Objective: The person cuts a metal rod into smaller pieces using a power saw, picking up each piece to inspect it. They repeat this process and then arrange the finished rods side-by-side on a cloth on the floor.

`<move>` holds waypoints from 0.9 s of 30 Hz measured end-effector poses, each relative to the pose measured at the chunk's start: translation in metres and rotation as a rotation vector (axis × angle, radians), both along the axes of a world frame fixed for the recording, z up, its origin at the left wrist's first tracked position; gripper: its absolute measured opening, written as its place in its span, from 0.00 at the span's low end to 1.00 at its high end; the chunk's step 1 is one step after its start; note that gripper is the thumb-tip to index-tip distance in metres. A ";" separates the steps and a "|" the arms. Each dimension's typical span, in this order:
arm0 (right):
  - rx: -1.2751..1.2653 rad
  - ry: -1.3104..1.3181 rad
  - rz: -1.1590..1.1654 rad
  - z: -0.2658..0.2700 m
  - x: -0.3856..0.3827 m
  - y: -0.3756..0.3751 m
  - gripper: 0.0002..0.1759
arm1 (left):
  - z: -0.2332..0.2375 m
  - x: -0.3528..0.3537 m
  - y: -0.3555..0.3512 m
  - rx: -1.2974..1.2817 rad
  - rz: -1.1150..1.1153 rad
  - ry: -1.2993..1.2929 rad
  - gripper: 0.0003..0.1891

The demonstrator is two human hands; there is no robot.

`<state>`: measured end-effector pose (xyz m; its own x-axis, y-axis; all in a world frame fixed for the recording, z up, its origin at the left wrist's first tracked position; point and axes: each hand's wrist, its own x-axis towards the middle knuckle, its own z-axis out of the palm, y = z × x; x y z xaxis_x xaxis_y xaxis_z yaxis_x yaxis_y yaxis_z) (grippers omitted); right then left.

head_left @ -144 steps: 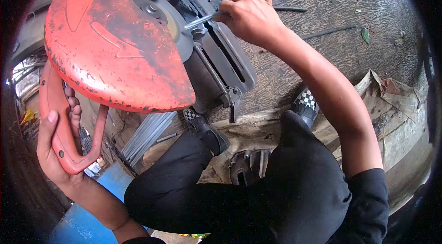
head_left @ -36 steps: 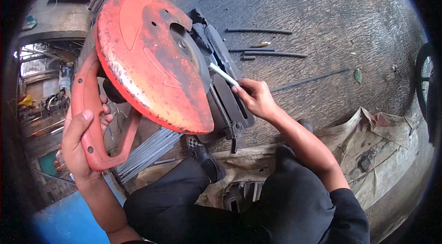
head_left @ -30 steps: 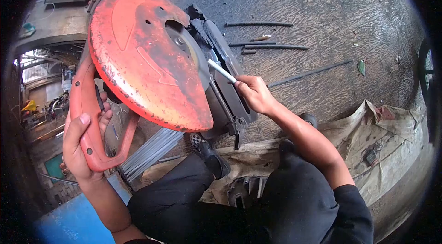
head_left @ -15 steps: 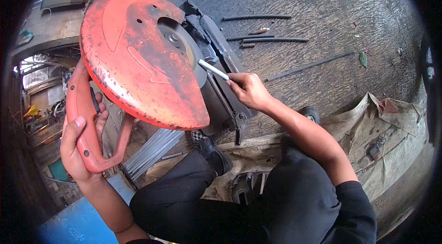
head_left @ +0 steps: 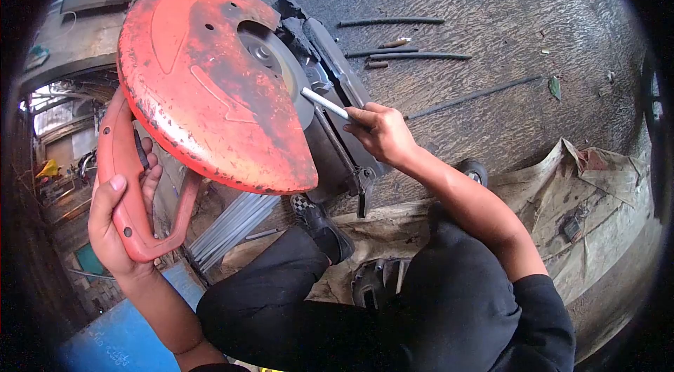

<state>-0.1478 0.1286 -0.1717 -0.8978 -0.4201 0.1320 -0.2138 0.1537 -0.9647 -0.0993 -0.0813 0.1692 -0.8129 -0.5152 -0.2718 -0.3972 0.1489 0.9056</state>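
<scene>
A wide, rough brown floor (head_left: 505, 28) spreads beneath everything, with a crumpled, dirty tarp (head_left: 611, 196) over its near right part. Left of centre, the scuffed red guard (head_left: 210, 98) of a cutting machine covers much of a grey disc (head_left: 289, 84), above a dark metal base (head_left: 340, 137). A blue panel (head_left: 133, 326) lies at lower left, and a bundle of grey tubes (head_left: 232, 231) below the guard. My left hand (head_left: 123, 214) is wrapped around the machine's red handle (head_left: 125, 182), fingers curled behind it and thumb on the near side. My right hand (head_left: 382, 132) has its fingers closed on one end of a short pale tube (head_left: 324, 102). The tube slants over the base, its other end right by the disc; I can't tell whether they touch. Beyond that hand, thin dark rods (head_left: 435, 56) lie on the floor, and farther right, a small green leaf (head_left: 554, 88).
</scene>
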 end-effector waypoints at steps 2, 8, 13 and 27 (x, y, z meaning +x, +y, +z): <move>0.001 0.050 -0.023 -0.002 0.001 0.000 0.19 | -0.001 0.000 0.000 -0.007 0.003 0.007 0.32; 0.123 0.119 -0.024 0.000 0.005 0.002 0.19 | 0.001 0.001 -0.003 0.016 -0.011 0.019 0.30; -0.050 -0.004 -0.018 -0.003 0.014 0.003 0.18 | -0.001 0.001 -0.001 -0.011 0.033 0.014 0.31; -0.094 -0.330 -0.016 -0.002 0.002 0.008 0.14 | 0.000 0.000 0.003 -0.045 0.041 0.000 0.31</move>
